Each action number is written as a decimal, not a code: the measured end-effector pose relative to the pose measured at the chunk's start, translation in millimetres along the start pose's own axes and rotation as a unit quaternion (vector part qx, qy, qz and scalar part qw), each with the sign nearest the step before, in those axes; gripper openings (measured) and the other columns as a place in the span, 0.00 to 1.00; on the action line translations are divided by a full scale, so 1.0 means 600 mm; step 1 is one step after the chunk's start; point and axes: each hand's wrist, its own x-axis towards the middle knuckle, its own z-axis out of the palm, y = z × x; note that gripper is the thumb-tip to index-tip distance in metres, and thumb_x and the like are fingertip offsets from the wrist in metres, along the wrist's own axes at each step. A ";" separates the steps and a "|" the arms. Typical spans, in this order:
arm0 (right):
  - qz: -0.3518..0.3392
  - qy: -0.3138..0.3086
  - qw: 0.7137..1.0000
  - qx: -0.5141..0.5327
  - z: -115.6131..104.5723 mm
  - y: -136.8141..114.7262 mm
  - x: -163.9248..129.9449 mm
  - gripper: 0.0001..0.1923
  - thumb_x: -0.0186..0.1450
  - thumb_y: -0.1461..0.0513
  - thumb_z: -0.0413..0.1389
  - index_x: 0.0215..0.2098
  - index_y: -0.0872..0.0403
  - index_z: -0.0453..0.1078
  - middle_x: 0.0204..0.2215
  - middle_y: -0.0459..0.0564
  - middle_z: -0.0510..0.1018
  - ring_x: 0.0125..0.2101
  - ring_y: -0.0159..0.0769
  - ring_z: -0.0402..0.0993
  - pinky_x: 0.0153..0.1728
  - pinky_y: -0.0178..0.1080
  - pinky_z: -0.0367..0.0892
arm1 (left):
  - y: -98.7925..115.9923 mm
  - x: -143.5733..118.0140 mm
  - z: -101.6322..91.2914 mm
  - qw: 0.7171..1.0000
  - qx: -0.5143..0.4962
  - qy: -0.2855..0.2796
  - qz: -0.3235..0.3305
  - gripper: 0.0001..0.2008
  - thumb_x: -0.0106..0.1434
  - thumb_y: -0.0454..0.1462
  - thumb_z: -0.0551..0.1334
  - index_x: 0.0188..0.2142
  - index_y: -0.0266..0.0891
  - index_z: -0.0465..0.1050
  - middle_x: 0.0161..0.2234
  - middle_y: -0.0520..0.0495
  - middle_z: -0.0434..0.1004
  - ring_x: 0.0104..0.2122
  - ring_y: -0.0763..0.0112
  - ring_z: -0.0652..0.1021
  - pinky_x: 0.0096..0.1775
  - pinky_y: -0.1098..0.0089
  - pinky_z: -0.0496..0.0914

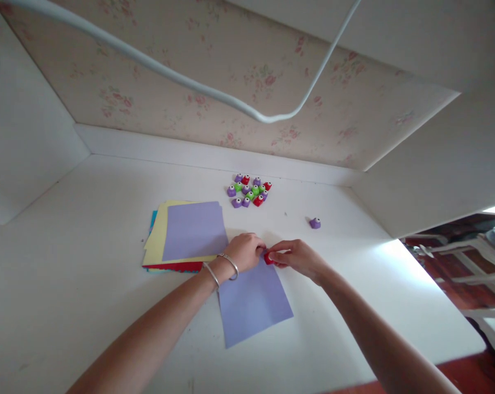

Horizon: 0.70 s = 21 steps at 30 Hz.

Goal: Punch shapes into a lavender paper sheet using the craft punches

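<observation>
A purple sheet of paper (255, 306) lies at an angle in front of me. My left hand (245, 251) has its fingers curled closed at the sheet's far edge, gripping the paper there. Between the thumb and fingers of my right hand (294, 258) is a small red craft punch (268, 258) with a white button, held at the sheet's far right corner. The fingers partly cover the punch, so I cannot tell whether the paper sits in its slot. Two silver bangles (226, 268) circle my left wrist.
Left of my hands is a stack of coloured paper, a purple sheet (196, 230) on top of yellow (152, 246). Several purple, green and red punches (250, 190) cluster near the back wall. One purple punch (315, 223) stands apart at right. A white cable (181, 76) hangs overhead.
</observation>
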 end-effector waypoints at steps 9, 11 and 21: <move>-0.024 -0.005 0.999 -0.028 -0.002 0.004 0.000 0.14 0.61 0.52 0.60 0.38 0.51 0.81 0.29 0.50 0.82 0.29 0.36 0.75 0.33 0.37 0.69 | -0.003 0.002 0.001 1.000 0.005 -0.005 0.007 0.15 0.66 0.36 0.54 0.39 0.43 0.81 0.39 0.46 0.80 0.41 0.68 0.77 0.46 0.70 0.69; -0.040 -0.010 0.999 -0.011 -0.001 0.006 -0.007 0.17 0.63 0.49 0.58 0.39 0.52 0.81 0.31 0.50 0.82 0.31 0.36 0.76 0.34 0.38 0.70 | -0.004 0.003 0.002 1.000 0.005 -0.004 0.009 0.15 0.66 0.35 0.54 0.40 0.42 0.81 0.40 0.46 0.79 0.42 0.67 0.77 0.47 0.70 0.69; -0.165 0.034 0.985 -0.031 0.018 0.014 -0.028 0.14 0.61 0.60 0.61 0.46 0.47 0.79 0.46 0.49 0.80 0.38 0.37 0.78 0.41 0.39 0.74 | -0.003 0.000 0.001 1.000 -0.008 -0.004 0.003 0.15 0.66 0.36 0.54 0.40 0.42 0.81 0.42 0.46 0.79 0.44 0.67 0.77 0.49 0.69 0.69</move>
